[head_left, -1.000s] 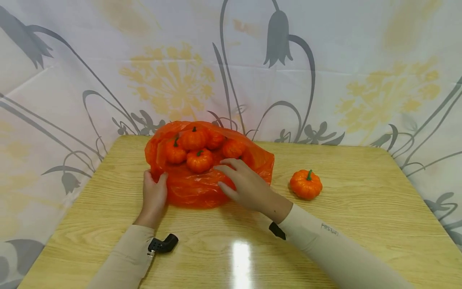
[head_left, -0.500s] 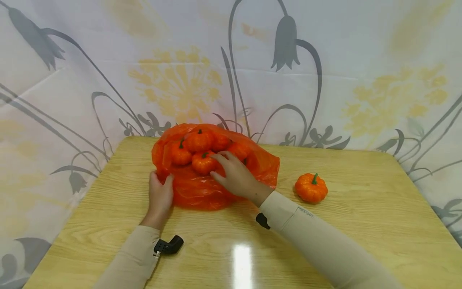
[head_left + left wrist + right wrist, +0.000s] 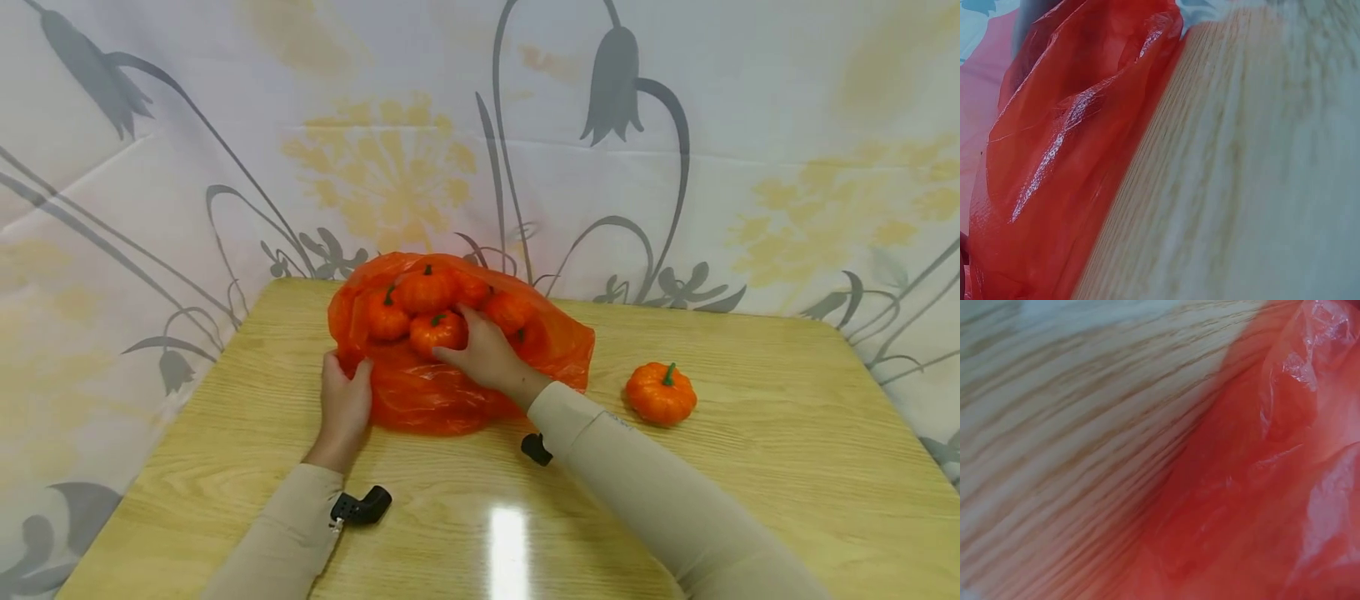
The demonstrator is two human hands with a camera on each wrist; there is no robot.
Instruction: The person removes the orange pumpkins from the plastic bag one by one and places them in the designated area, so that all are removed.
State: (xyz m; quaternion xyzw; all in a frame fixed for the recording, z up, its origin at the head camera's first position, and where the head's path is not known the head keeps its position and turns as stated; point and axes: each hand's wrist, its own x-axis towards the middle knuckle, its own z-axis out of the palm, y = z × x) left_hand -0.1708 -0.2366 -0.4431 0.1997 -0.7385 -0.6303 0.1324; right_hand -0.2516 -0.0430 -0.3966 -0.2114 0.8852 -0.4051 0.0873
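Note:
A thin red-orange plastic bag [image 3: 420,400] lies opened out on the table with several small orange pumpkins inside. At its left edge, my left hand [image 3: 345,408] grips the plastic between thumb and fingers. My right hand [image 3: 491,350] reaches in over the bag's front and holds the front small pumpkin [image 3: 435,333], thumb at its near side and fingers at its right. Behind it sit another pumpkin [image 3: 426,292] and one to the left [image 3: 386,317]. In the left wrist view the bag [image 3: 1072,162] fills the left side; creased bag plastic [image 3: 1235,487] fills the right wrist view's right side.
One more small pumpkin [image 3: 662,393] with a green stem stands on the wooden table [image 3: 765,450], right of the bag. A patterned cloth [image 3: 675,208] with grey and yellow flowers hangs behind the table. Black wrist mounts [image 3: 362,506] stick out near both cuffs.
My right hand has moved left and deeper over the bag, and its fingers have closed on the front pumpkin. My left hand keeps its grip on the bag edge. The head view has shifted slightly.

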